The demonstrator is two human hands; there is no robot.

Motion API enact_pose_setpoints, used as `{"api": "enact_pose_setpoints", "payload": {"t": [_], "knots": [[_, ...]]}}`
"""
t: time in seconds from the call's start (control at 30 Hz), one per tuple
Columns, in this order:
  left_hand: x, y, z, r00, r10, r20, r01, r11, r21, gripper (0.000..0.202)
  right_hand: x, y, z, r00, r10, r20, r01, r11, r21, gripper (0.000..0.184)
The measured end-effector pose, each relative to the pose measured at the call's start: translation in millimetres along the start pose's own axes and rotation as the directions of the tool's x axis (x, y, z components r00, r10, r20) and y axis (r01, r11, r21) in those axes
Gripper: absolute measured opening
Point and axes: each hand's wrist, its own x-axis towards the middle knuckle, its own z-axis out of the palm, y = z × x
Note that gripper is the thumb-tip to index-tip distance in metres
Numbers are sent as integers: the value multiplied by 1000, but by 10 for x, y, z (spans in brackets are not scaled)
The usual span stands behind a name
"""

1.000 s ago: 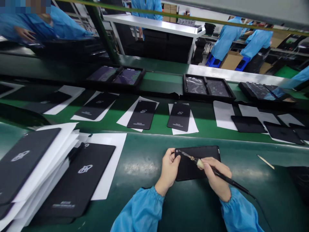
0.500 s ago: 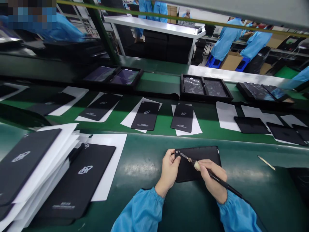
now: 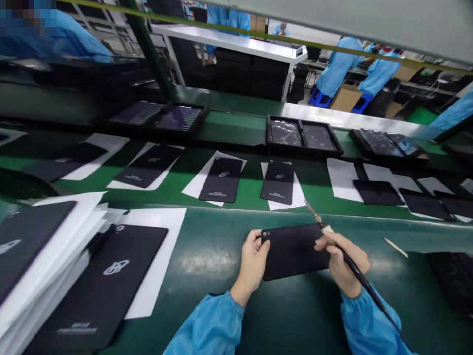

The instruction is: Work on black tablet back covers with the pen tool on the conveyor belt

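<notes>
A black tablet back cover (image 3: pixel 291 251) lies flat on the dark green bench in front of me. My left hand (image 3: pixel 253 264) is closed on its left edge, thumb near the top left corner. My right hand (image 3: pixel 342 264) grips a corded soldering iron (image 3: pixel 334 241) like a pen and rests at the cover's right edge. The iron's metal tip (image 3: pixel 310 209) points up and away, clear of the cover.
A stack of black covers (image 3: pixel 99 286) interleaved with white sheets lies at my left. The green conveyor (image 3: pixel 251 190) beyond carries several covers on paper, with black trays (image 3: pixel 303 135) behind. A small wooden stick (image 3: pixel 395 246) lies at right. Other people in blue coats work at the back.
My right hand has drawn the iron's tip off the cover's top left corner and swung it to the right, beyond the right edge. The left hand keeps its hold.
</notes>
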Motion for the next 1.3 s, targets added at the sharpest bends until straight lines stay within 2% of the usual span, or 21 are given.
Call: {"api": "enact_pose_setpoints", "payload": {"t": [0.07,0.13,0.27,0.37,0.43,0.53,0.7,0.77,0.83,0.9,0.97,1.17,1.23,1.3], "knots": [[7,12,-1,1000,-1,-2,1,1000,10,30,124,16,33,998,-43,49,48,993,-104,20],[20,24,-9,1000,-7,4,7,1000,21,33,196,67,115,984,-97,149,122,977,-174,24],[38,42,-29,1000,-17,23,17,999,36,37,194,248,306,933,-242,267,293,941,-170,30],[35,42,-37,997,-29,68,25,998,55,38,166,393,355,896,-267,355,353,913,-205,25],[34,32,-39,995,-27,101,20,997,74,40,200,504,291,878,-252,406,368,898,-239,25],[41,6,-39,995,7,100,-16,995,94,42,388,738,50,891,-216,398,353,883,-311,27],[53,-3,-32,992,28,121,-39,995,91,36,1032,1221,-412,947,-135,291,264,842,-470,31],[56,-1,-33,991,36,127,-49,994,102,33,1310,1357,-485,959,-107,261,231,830,-508,29],[62,-8,-39,991,41,128,-55,993,105,31,1518,1420,-451,969,-88,229,200,823,-532,26],[70,-24,-49,991,43,130,-57,992,108,31,1603,1404,-297,979,-77,191,171,823,-541,22],[79,-44,-60,989,41,139,-57,992,114,31,1548,1321,-36,983,-72,171,154,832,-532,20],[79,-61,-84,988,35,149,-54,991,125,29,1009,953,979,964,-27,264,156,863,-481,30],[73,-54,-82,988,28,150,-46,992,119,28,906,866,1229,957,34,287,120,856,-503,37],[70,-50,-79,989,24,147,-42,992,118,27,873,813,1389,948,139,286,39,843,-537,41]]}}
